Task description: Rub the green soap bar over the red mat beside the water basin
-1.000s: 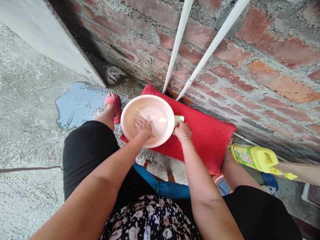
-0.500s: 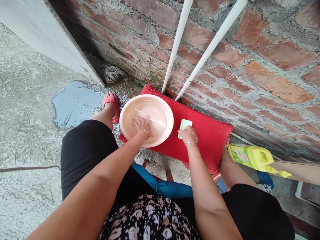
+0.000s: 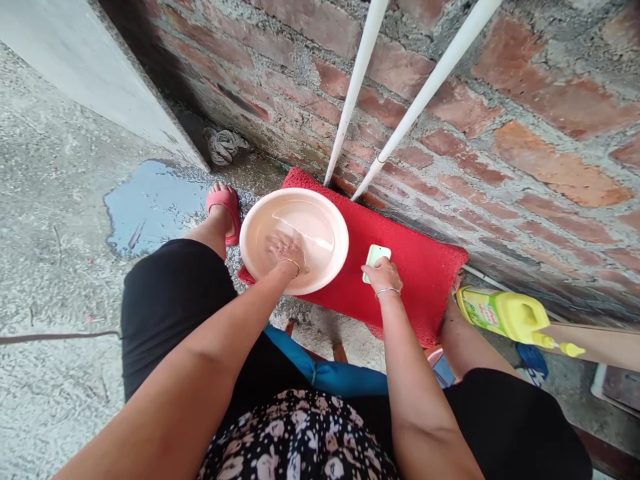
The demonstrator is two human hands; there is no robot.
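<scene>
A pale pink basin point(image 3: 300, 200) of clear water sits on the left part of a red mat point(image 3: 415, 267). My left hand point(image 3: 288, 251) is down in the water with its fingers spread, holding nothing. To the right of the basin, my right hand point(image 3: 385, 275) grips a pale green phone case point(image 3: 378, 254) by its lower part, over the mat. Fingers and thumb close on its two sides and cover its near end. Whether the case rests on the mat, I cannot tell.
A yellow pump bottle point(image 3: 505, 313) stands right of the mat. Two white pipes point(image 3: 355, 100) run down the brick wall point(image 3: 290, 87) behind. A puddle point(image 3: 145, 207) and a bundled grey cloth point(image 3: 224, 145) lie on the left. My foot in a pink slipper point(image 3: 227, 207) is beside the basin.
My right hand has shifted slightly to the right and nearer to me with the phone case, which has turned a little. My left hand stays in the water in nearly the same place.
</scene>
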